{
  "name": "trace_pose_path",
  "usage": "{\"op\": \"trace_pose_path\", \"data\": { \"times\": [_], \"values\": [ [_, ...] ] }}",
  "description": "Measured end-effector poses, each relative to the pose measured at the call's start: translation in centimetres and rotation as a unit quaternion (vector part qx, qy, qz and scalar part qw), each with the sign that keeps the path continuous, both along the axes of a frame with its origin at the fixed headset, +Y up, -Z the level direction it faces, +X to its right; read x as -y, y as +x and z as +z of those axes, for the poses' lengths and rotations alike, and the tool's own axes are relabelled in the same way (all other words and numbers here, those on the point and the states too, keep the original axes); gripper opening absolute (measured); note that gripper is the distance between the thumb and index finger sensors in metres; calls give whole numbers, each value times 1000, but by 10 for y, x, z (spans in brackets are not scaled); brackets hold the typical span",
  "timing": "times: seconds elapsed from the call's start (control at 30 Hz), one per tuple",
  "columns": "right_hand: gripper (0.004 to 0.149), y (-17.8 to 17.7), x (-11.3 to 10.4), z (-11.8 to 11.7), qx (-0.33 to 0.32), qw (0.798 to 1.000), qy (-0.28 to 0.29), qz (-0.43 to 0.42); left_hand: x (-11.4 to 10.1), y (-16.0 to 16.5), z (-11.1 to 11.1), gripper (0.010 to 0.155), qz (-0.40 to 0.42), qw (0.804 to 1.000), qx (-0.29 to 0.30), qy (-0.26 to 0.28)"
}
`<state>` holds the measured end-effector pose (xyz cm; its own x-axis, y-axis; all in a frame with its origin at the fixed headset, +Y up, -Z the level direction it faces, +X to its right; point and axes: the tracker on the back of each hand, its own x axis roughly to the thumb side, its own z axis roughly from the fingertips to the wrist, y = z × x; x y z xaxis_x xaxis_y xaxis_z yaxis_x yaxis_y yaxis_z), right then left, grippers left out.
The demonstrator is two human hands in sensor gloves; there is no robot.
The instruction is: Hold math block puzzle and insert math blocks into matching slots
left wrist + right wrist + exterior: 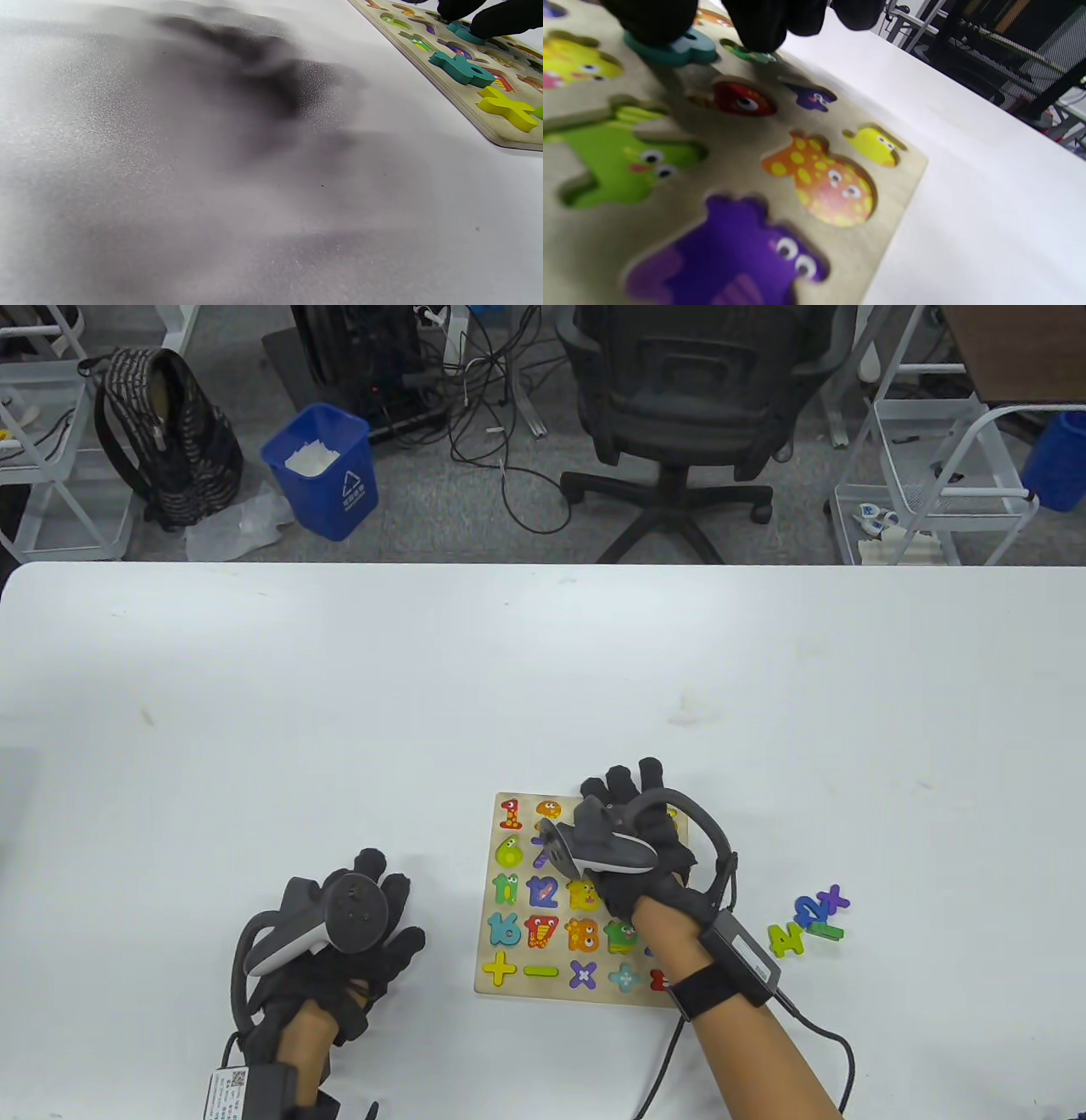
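The wooden math puzzle board (556, 987) lies flat near the table's front edge, with most number and sign blocks seated. My right hand (632, 793) reaches over its upper right part. In the right wrist view its fingertips (763, 25) press down on a teal block (670, 48) at a slot on the board (903, 169). The same teal block (464, 33) shows in the left wrist view. My left hand (386, 912) rests open on the table, left of the board, apart from it. Loose blocks lie right of the board: a green 4 (785, 937), a blue number (810, 909) and a purple x (833, 897).
A teal 16 (462, 70) and a yellow plus (507, 108) sit in the board's near left corner. Beyond the table's far edge stand an office chair (679, 390), a blue bin (327, 470) and wire racks (933, 475).
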<state>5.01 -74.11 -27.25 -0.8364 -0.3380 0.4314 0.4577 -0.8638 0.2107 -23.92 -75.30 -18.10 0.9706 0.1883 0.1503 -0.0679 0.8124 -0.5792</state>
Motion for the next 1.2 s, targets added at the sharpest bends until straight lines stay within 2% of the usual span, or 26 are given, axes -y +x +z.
{"op": "trace_pose_path", "data": {
  "times": [0.1, 0.43, 0.57, 0.77, 1.2],
  "values": [
    [67, 12, 1, 3, 18, 999, -24, -14, -1, 1, -1, 74, 0, 1000, 2, 4],
    [69, 69, -14, 10, 68, 995, -31, -71, 0, 3, -2, 74, 0, 1000, 9, 1],
    [64, 96, -19, 19, 88, 993, -48, -58, 0, 4, -2, 73, 7, 1000, 10, -1],
    [60, 128, -25, 30, 109, 993, -37, -42, -1, 6, -2, 73, 4, 1000, 16, 3],
    [58, 181, -20, 46, 160, 987, -34, -14, 0, 8, -3, 73, 1, 1000, 24, -2]
  ]
}}
